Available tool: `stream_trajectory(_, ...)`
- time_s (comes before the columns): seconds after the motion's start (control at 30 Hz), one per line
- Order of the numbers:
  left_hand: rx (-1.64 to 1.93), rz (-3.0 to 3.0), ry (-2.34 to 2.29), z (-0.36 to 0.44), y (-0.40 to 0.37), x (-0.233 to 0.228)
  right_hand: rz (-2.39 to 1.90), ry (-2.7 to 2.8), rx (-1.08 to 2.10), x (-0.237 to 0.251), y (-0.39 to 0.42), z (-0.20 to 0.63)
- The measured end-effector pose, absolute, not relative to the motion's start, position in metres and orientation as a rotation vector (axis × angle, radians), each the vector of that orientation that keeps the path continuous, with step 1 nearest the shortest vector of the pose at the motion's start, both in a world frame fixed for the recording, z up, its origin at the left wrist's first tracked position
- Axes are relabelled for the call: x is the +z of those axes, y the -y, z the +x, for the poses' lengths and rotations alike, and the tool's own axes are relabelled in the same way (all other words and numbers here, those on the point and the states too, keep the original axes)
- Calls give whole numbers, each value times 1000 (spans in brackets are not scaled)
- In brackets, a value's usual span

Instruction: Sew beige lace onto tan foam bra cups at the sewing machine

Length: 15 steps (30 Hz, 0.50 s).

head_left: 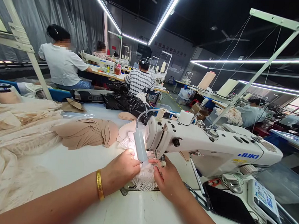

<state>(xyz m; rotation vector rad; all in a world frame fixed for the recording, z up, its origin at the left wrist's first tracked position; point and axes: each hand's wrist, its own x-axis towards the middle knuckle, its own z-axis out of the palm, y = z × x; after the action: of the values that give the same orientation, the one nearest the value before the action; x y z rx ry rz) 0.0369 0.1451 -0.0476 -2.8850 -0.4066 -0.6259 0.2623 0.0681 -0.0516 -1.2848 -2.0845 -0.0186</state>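
Left hand (123,168) is curling thumb and fingers together, apparently clamping the near-left edge of the lace piece (145,181). Right hand (170,179) is lying at its right side, index pointing toward the left hand; can't tell whether that grip is pinching or just pressing, since its underside is hiding. The lace is sitting on the bench (120,211) at the head end of the sewing machine (188,140), fringe-like strands pointing toward the wearer. Main risk, my read: fingers are resting very near the needle area (the lamp (140,146) is blocking the needle itself, so no clearance call from here), so a machine start with a finger too far in could mean a stab. Second: openwork is looking soft and loose, so uneven pull between the hands could be skewing or puckering it, and stray strands could be snagging under the foot. Third: the big lace heap (24,152) is spreading along the left forearm's side; a sleeve-less arm brushing it could be dragging it over. Scissors (200,198) and phone (231,204) are lying close by the right forearm; an elbow swing could be knocking them.
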Motion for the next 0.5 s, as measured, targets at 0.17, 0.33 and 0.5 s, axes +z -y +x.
stream_trajectory(0.17, -423, -3051, 608, 28, -138, -28, -1207, 2088, -58, -51, -64, 262)
stream_trajectory(0.33, -327, -3050, 846, 23, -130, -14, -1125, 2198, -87, -45, -56, 255)
stream_trajectory(0.5, -294, -3151, 890, 21, -119, -15, -1050, 2374, -83, -42, -50, 243)
